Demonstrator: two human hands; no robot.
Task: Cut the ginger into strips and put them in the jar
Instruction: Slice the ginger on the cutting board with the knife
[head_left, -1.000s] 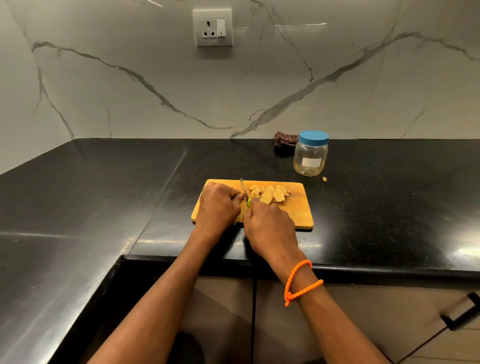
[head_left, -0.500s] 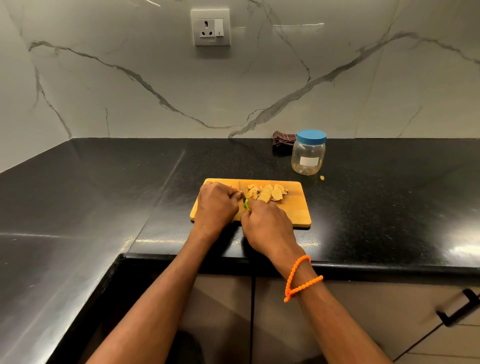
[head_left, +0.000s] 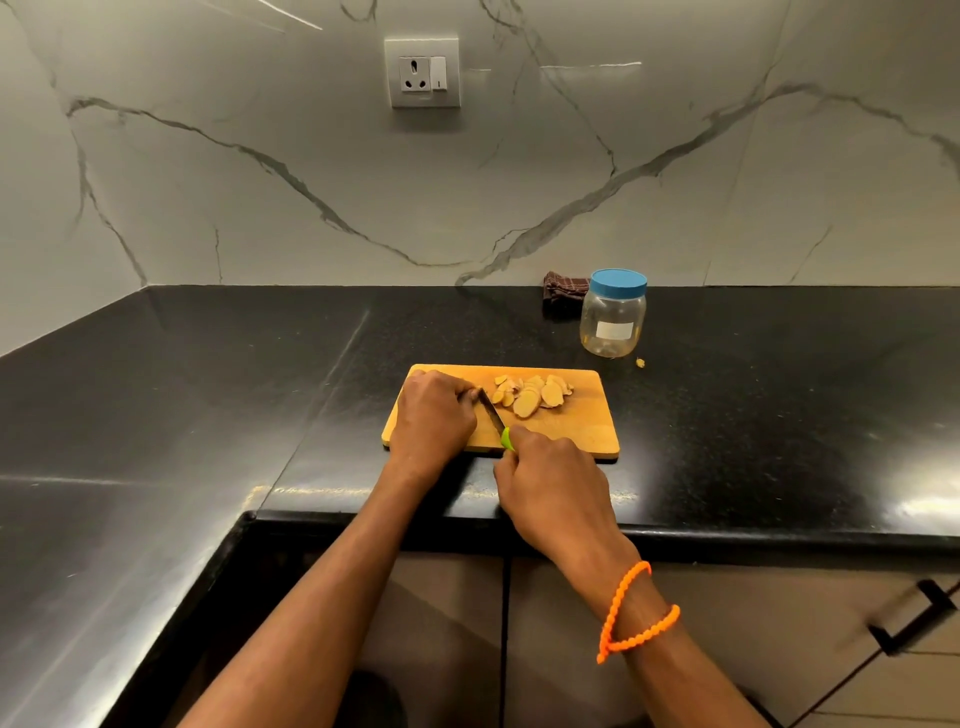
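The right hand (head_left: 553, 480) wraps its grip round the green handle of the knife (head_left: 492, 415), whose blade runs away and to the left, its tip reaching the curled fingers of the left hand (head_left: 434, 418). That hand seems to pin a piece of ginger, hidden under it. The cut ginger slices (head_left: 530, 397) lie just right of the blade on the cutting board (head_left: 582, 431); the jar (head_left: 613, 317) stands beyond on the counter (head_left: 260, 389), lid on, nearer the right hand.

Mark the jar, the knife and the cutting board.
jar (head_left: 613, 322): head view, on its clear wall.
knife (head_left: 491, 413): head view, mid-blade.
cutting board (head_left: 587, 431): head view, bare wood at its right side.
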